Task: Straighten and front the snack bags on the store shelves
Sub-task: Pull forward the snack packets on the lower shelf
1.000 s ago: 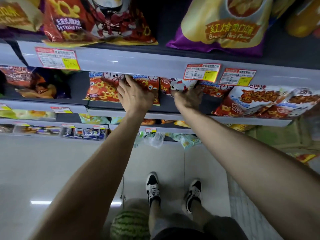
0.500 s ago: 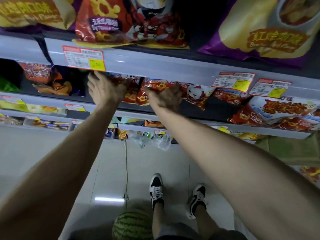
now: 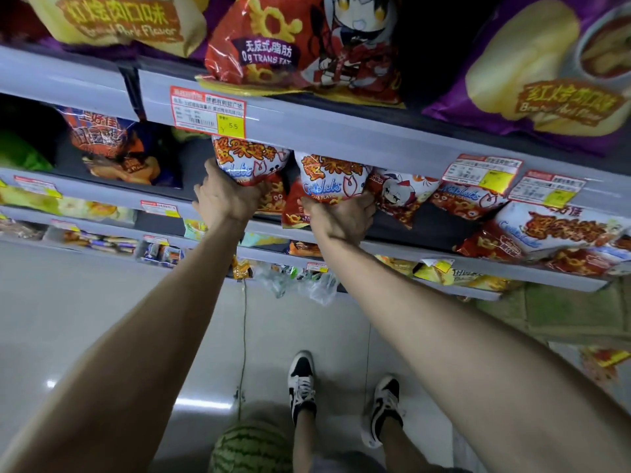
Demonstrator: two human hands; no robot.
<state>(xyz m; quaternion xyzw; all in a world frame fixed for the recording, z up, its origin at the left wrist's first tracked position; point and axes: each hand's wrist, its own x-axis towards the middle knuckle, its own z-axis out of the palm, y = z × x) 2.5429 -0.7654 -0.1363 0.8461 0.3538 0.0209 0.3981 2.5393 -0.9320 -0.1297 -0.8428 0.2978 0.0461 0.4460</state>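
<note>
Two white-and-red snack bags (image 3: 251, 158) (image 3: 329, 177), upright, side by side on shelf (image 3: 392, 245)

On the middle shelf (image 3: 409, 251) the left bag (image 3: 251, 158), over the left hand (image 3: 225, 199), is set beside the right bag (image 3: 329, 179), over the right hand (image 3: 341, 220).

Both bare arms stretch forward and up from the lower corners of the view, nearly straight, with the wrists near each other but apart. The left hand (image 3: 227, 199) shows its back to the camera, its fingers curled up around the lower edge of a snack bag (image 3: 251, 158) and holding it. The right hand (image 3: 341, 220), just beside it, grips the bottom of a second snack bag (image 3: 329, 175), its fingers wrapped round the bag's right side.
</note>
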